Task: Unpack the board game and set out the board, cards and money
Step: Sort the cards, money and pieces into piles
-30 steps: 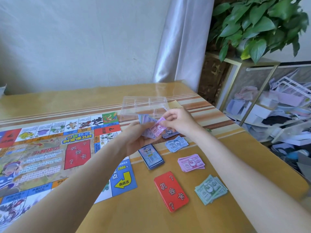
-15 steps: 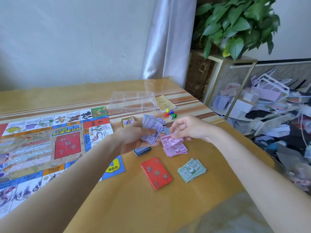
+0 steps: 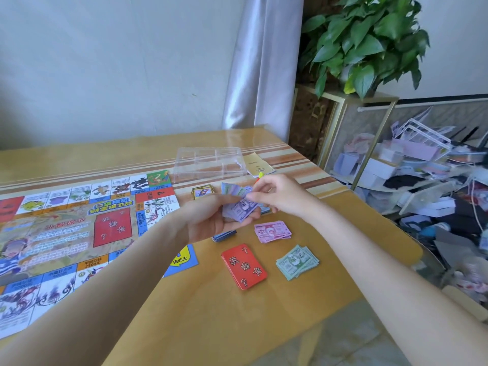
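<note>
The colourful game board (image 3: 66,228) lies open on the left of the wooden table (image 3: 211,326). My left hand (image 3: 211,220) holds a fanned stack of purple and blue play money (image 3: 241,207). My right hand (image 3: 280,194) pinches the top note of that stack. On the table lie a pink money pile (image 3: 273,231), a green money pile (image 3: 297,261), a red card deck (image 3: 244,266), a blue card stack (image 3: 224,235) partly under my left hand, and a yellow-framed card deck (image 3: 202,192).
A clear plastic compartment tray (image 3: 211,163) and a yellowish leaflet (image 3: 257,167) lie at the back. Coloured pawns peek out behind my right hand. Right of the table are a potted plant (image 3: 364,40) on a gold-framed stand and a cluttered shelf (image 3: 422,175).
My right hand laid a pink note on the pink pile, then came back to the stack in my left hand. The camera view shifted rightward.
</note>
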A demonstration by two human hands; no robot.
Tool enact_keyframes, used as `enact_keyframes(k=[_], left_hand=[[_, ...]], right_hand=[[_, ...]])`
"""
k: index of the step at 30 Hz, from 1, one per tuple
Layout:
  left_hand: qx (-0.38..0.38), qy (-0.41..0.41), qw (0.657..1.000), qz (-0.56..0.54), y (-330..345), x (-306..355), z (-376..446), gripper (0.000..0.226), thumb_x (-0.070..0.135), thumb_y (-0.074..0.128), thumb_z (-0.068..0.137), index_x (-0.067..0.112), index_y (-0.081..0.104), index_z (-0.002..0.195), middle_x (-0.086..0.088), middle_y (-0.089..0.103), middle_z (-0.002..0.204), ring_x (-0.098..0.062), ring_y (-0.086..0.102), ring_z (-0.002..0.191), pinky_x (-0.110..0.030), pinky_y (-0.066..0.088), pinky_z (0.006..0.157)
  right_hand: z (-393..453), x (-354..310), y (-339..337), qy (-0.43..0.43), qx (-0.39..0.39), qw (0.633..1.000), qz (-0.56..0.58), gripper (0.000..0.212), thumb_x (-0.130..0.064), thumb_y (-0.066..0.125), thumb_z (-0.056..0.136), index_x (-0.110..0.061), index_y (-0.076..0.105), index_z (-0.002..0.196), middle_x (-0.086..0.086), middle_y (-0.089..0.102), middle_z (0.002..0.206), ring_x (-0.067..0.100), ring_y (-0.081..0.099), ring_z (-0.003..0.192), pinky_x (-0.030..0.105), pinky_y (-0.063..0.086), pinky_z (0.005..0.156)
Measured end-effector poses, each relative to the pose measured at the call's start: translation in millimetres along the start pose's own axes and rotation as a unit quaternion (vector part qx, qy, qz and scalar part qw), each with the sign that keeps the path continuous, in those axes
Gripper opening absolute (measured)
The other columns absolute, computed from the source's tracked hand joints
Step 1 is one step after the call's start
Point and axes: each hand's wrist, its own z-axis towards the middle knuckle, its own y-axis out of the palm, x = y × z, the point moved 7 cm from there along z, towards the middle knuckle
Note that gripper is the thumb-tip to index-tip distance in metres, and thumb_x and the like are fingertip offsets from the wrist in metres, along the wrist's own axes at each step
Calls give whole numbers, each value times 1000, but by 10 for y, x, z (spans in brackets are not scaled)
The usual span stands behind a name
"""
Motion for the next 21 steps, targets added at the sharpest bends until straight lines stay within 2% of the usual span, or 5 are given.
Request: enact_keyframes(k=[2, 6, 14, 17, 21], left_hand=[[-2, 17, 1000, -9, -23, 28, -12, 26, 1, 44, 94, -5, 55, 117, -23, 67, 105, -24, 71, 82, -29, 59, 72], [74, 44, 994, 62, -204, 66, 2, 32, -2, 56, 87, -3, 55, 120, -12, 71, 89, -16, 71, 72, -25, 59, 65], [126, 59, 989, 47, -338, 121, 21, 28, 1, 58, 87, -1, 54, 115, -13, 71, 85, -16, 71, 65, -27, 58, 57], [144, 85, 986, 22, -419, 228, 5, 17, -3, 51, 91, -5, 52, 107, -13, 71, 73, -18, 70, 58, -27, 59, 56], [162, 96, 982, -11, -578, 346, 9, 28, -3, 49, 92, -10, 48, 119, -21, 70, 89, -21, 71, 66, -29, 59, 57]], right_hand=[[23, 0, 47, 9, -4, 1000, 5, 17, -22, 74, 79, -18, 61, 88, -1, 61, 80, 2, 48, 51, 21, 41, 50], [69, -31, 94, 6, -22, 999, 47, 16, -11, 75, 77, -16, 63, 86, 6, 63, 79, 15, 50, 55, 25, 44, 56], [126, -63, 72, 4, -29, 999, 37, 18, -4, 73, 78, -12, 65, 92, 1, 58, 76, 10, 51, 50, 16, 45, 51], [225, 16, -128, 19, 60, 992, 107, 23, 0, 69, 80, -3, 65, 102, 4, 62, 75, 13, 52, 53, 18, 46, 50], [412, 220, -324, 56, 156, 974, 152, 23, 5, 65, 81, 3, 60, 104, 5, 62, 74, 15, 52, 54, 15, 43, 46]])
